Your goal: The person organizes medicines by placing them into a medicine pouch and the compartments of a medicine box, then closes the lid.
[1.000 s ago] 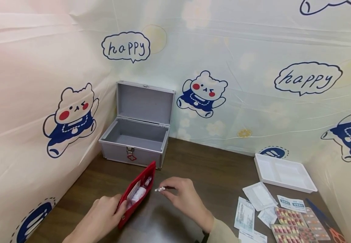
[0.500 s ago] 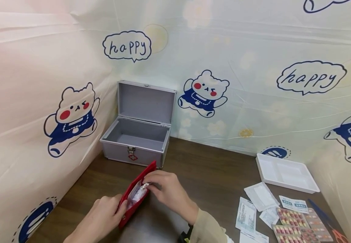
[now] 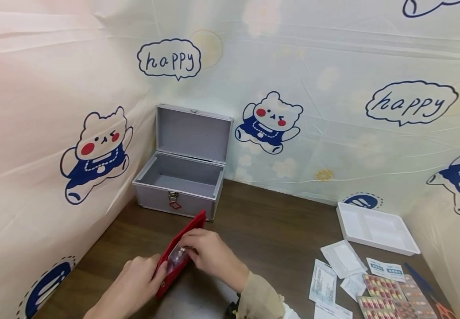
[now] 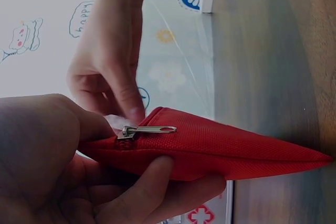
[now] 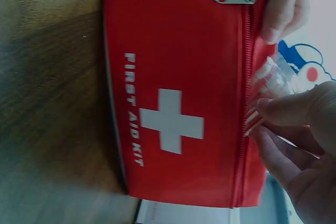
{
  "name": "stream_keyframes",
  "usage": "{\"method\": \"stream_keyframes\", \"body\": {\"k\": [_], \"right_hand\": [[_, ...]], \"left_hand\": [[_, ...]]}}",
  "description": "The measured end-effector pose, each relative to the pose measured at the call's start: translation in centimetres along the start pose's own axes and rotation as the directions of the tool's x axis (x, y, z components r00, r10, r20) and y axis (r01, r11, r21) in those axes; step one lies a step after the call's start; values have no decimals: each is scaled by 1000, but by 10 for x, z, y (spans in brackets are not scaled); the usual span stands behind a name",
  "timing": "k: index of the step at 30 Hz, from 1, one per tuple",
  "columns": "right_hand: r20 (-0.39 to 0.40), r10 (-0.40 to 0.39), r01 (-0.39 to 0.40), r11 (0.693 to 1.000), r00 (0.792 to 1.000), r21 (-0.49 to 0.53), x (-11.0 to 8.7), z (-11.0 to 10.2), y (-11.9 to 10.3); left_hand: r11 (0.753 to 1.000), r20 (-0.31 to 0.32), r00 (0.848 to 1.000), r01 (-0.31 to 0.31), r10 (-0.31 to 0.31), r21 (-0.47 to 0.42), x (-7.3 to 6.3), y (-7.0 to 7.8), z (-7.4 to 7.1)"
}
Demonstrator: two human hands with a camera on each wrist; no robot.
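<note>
A red first aid pouch (image 3: pixel 174 275) with a white cross stands tilted over the table, its zipper undone. My left hand (image 3: pixel 136 279) grips the pouch's near end, by the metal zipper pull (image 4: pixel 152 129). At the mouth, my right hand (image 3: pixel 210 252) pinches thin cotton swabs (image 5: pixel 253 120) between thumb and fingers, with their sticks pointing into the pouch. Clear plastic wrapping (image 5: pixel 278 80) with white contents shows in the opening beside them. The rest of the pouch's contents is hidden by its red sides and my right fingers.
Behind the pouch, a grey metal case (image 3: pixel 178 195) stands with its lid up. To the right lie a white divided tray (image 3: pixel 377 228), paper packets (image 3: pixel 322 281), several pill blister packs (image 3: pixel 383 288) and orange-handled scissors (image 3: pixel 442 310). Printed curtains surround the table.
My right hand has moved left to the pouch and lowered the cotton swabs into its mouth. My left hand keeps its grip on the pouch, nearly still.
</note>
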State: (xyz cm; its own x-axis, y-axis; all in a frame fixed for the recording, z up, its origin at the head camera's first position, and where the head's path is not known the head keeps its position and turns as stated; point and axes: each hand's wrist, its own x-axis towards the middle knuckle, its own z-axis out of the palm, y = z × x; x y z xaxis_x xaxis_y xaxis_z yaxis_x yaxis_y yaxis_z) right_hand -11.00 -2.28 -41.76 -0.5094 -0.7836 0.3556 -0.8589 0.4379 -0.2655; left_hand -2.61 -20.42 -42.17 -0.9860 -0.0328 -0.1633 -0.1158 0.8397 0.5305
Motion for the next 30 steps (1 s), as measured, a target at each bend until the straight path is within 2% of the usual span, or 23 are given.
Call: {"method": "stream_keyframes", "body": {"k": [5, 9, 13, 17, 19, 24, 30], "right_hand": [[48, -11, 9, 1000, 999, 26, -2, 7, 2], [48, 7, -10, 997, 999, 74, -4, 7, 4], [-47, 44, -39, 993, 998, 115, -8, 9, 5], [-169, 102, -74, 983, 980, 167, -17, 12, 2], [-184, 110, -76, 980, 977, 182, -21, 14, -2], [-118, 83, -65, 987, 990, 150, -29, 25, -15], [-13, 146, -141, 975, 989, 173, -29, 40, -33]], "left_hand": [[1000, -19, 1000, -7, 7, -16, -1, 0, 1], [999, -15, 1000, -2, 2, -32, -1, 1, 1], [999, -3, 1000, 11, -11, -43, 1, 2, -1], [999, 6, 1000, 20, -20, -45, 1, 3, -1], [999, -1, 1000, 15, -15, -37, 1, 3, -1], [1000, -22, 1000, 4, -4, -23, -1, 1, -1], [997, 5, 999, 42, -42, -66, -3, -2, 2]]}}
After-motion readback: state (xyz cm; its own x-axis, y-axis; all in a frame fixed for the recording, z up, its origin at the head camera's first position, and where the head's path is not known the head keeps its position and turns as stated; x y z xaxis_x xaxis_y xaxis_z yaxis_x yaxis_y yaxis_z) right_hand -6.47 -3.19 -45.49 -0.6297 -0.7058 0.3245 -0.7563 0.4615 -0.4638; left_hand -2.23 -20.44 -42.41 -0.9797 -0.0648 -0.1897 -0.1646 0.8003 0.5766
